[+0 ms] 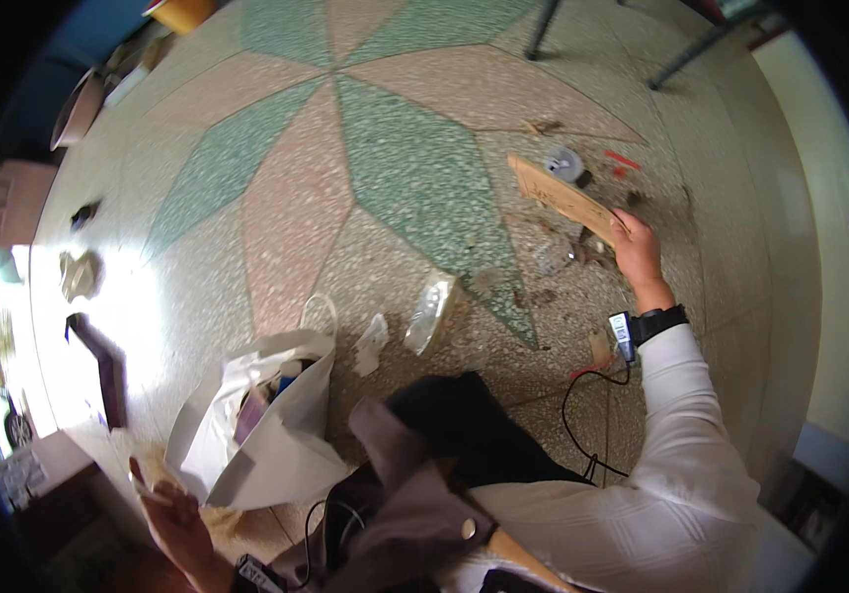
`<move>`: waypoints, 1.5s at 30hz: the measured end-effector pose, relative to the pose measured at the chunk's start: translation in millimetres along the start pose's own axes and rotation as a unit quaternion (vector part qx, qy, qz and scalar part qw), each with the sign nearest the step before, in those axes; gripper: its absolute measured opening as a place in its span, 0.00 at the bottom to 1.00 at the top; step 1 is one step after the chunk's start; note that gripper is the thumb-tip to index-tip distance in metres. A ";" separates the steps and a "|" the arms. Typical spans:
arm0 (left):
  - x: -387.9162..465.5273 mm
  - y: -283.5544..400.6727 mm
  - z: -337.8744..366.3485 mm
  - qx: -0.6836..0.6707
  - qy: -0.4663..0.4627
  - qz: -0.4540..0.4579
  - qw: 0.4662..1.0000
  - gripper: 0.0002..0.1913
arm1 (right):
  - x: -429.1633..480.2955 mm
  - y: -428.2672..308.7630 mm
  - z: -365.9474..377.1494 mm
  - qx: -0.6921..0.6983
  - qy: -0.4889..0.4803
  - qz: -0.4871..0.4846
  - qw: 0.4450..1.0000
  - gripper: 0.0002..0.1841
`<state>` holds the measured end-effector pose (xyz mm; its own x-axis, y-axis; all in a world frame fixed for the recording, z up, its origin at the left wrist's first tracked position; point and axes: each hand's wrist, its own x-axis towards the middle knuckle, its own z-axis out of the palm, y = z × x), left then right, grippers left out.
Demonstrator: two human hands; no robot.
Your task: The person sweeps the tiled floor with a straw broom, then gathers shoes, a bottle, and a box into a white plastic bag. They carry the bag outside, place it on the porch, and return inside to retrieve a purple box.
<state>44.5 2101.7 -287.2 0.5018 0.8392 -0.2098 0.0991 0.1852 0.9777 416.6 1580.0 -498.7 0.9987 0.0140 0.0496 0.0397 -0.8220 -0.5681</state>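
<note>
My right hand (637, 248) grips one end of a long, flat brown piece of cardboard (565, 199) with dark marks on it. Scattered litter lies on the floor under and around the cardboard, including a round clear plastic lid or cup (563, 163), a crumpled clear wrapper (556, 256) and red scraps (623, 159). At lower left my left hand (176, 519) is beside a white bag (283, 437), blurred; whether its fingers hold something is unclear. The bag stands open with mixed items inside, one of them purple (250, 415).
A clear plastic package (430, 313) and a crumpled white tissue (372, 345) lie in front of me on the terrazzo floor (409, 133). Dark furniture legs (543, 30) stand at the top right. A dark bent object (102, 370) and a cardboard box (13, 201) are at left.
</note>
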 end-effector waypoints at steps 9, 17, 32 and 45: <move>-27.2 -9.0 -51.0 -0.074 -0.098 0.040 0.992 0.28 | -9.2 -274.7 5.1 0.144 -0.396 -0.216 0.881 0.15; -38.0 -5.5 -79.7 -0.216 -0.125 0.037 0.968 0.29 | -116.2 -452.9 38.8 0.055 -0.503 -0.533 0.678 0.16; -73.8 -9.7 -148.0 -0.282 -0.104 0.085 0.950 0.36 | -317.9 -503.7 210.3 -0.083 -0.547 -0.741 0.379 0.19; -74.6 -10.9 -174.9 -0.320 -0.083 0.151 0.932 0.37 | -218.1 -443.1 266.1 -0.128 -0.593 -0.383 0.697 0.53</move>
<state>-144.2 2126.6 -283.9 0.5550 0.8217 0.1293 -0.5733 0.2652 0.7752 189.9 2092.7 -476.3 0.0186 0.8395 -0.5430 0.7204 -0.3879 -0.5750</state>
